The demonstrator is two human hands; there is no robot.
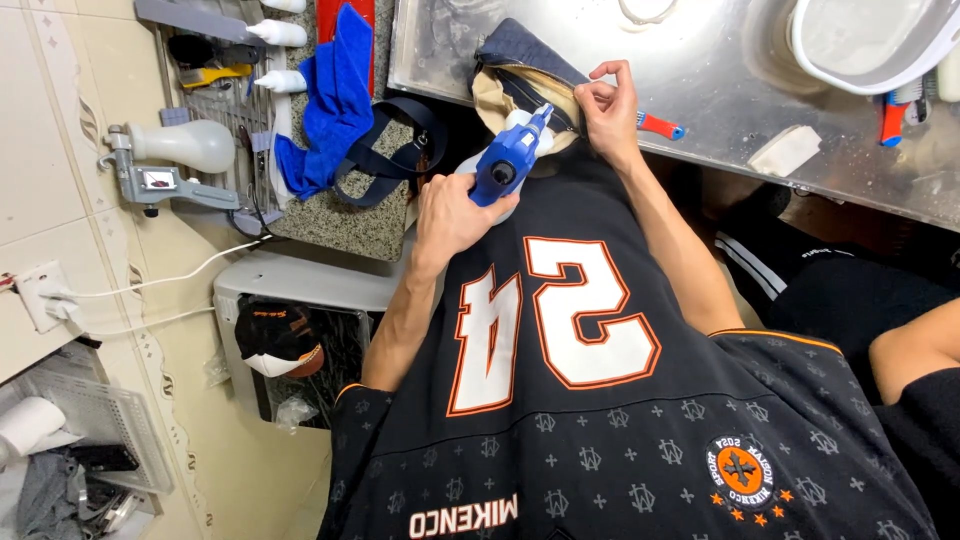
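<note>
So the left hand was wrapped tight round a blue glue gun, nozzle at the shoe on the metal tabletop. Right hand pinched its soft collar. Looked light and floppy, best held by the rim.

Metal table: shiny steel surface, worn. On it: a white basin at the far right, a white block near the front edge, a red-handled tool at the edge, and a tan-and-navy cap overhanging the edge. Adjacent granite table carries a blue cloth.
</note>
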